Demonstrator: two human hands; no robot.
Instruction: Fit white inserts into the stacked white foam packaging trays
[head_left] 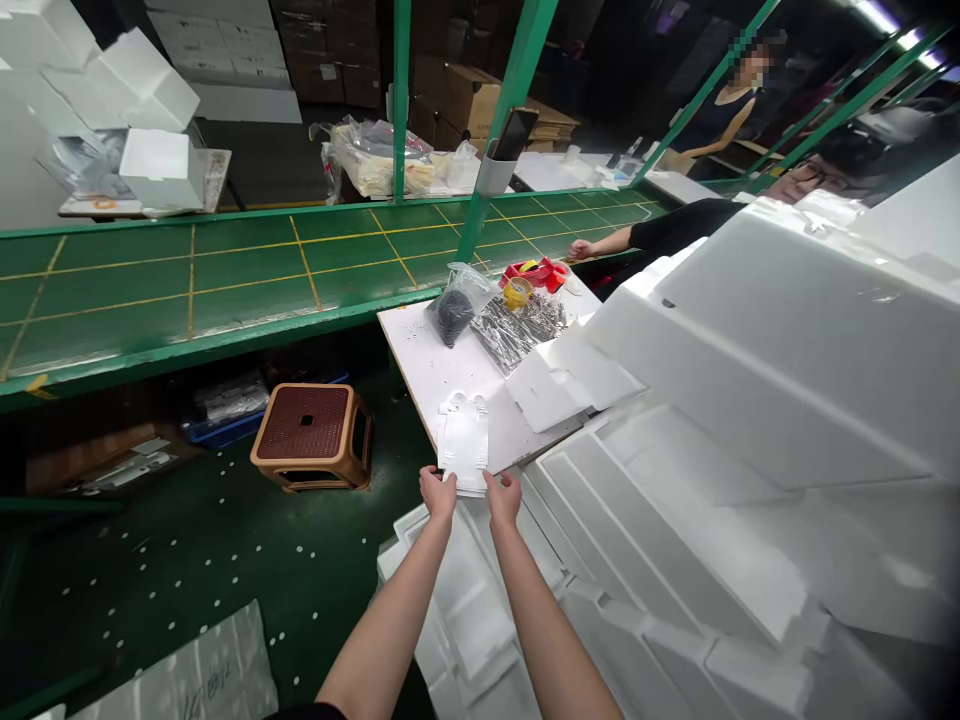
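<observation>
A small stack of flat white die-cut sheets (465, 445), like unfolded carton blanks, lies at the near corner of the white table (412, 350). My left hand (438, 492) is closed on its near left corner, thumb on top. On the near right corner my right hand (503, 497) pinches the same stack. Beyond the sheets are a clear bag of small black pieces (454, 315), a pile of shiny silver strips (517, 330), a yellow tape roll (517, 292) and a red tape dispenser (555, 275).
White foam pieces (750, 330) are heaped at my right and below my arms. A green conveyor (247, 265) runs across behind the table. A brown stool (307, 425) stands on the floor to the left. A co-worker's hand (581, 250) is at the table's far side.
</observation>
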